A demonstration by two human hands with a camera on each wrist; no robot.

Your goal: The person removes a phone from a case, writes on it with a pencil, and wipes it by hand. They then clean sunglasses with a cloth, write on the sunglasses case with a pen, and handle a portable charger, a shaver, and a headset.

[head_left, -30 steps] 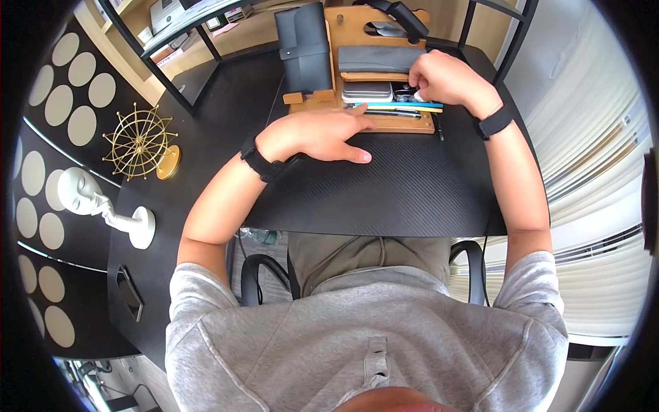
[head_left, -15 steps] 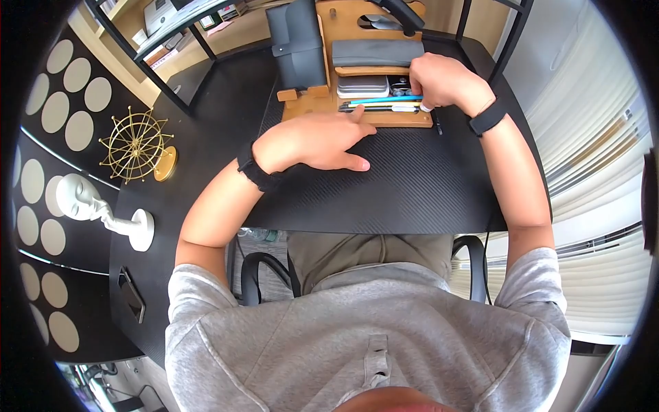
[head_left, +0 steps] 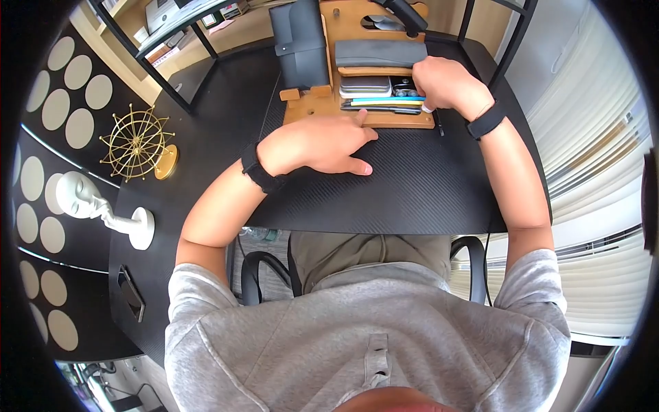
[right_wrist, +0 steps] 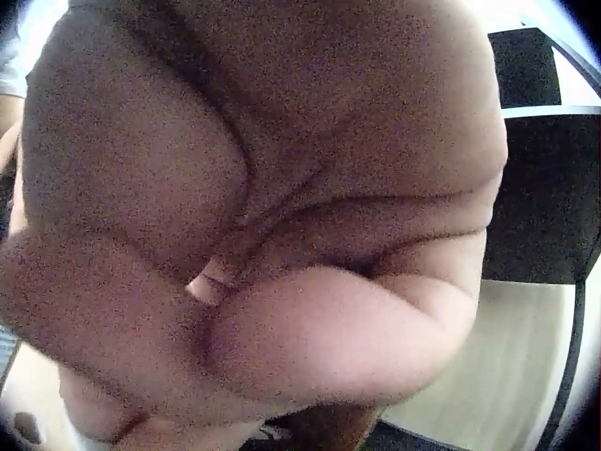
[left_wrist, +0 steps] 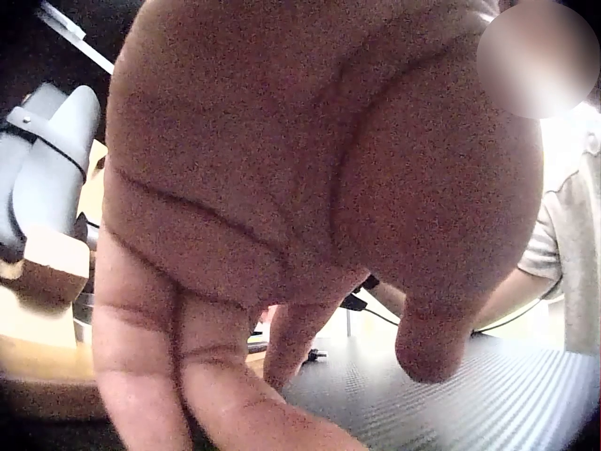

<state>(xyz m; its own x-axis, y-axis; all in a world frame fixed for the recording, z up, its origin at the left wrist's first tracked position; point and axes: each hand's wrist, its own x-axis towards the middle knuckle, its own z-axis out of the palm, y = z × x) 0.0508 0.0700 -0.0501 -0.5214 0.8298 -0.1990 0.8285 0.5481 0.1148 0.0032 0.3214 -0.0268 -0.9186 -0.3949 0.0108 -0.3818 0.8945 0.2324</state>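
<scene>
My left hand (head_left: 322,144) is open, palm down, its index finger by the left end of the black pen (head_left: 391,109). My right hand (head_left: 449,82) curls at the right end of the blue pencil (head_left: 388,99); whether it pinches anything, I can't tell. Pen and pencil lie in the front of the wooden organizer (head_left: 312,113), below the grey case (head_left: 381,53), on my bench (head_left: 384,192).

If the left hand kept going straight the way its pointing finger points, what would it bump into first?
Probably the dark pen in the wooden organizer, just past that fingertip of the left hand. How high the finger is isn't clear, so it might pass over.
</scene>
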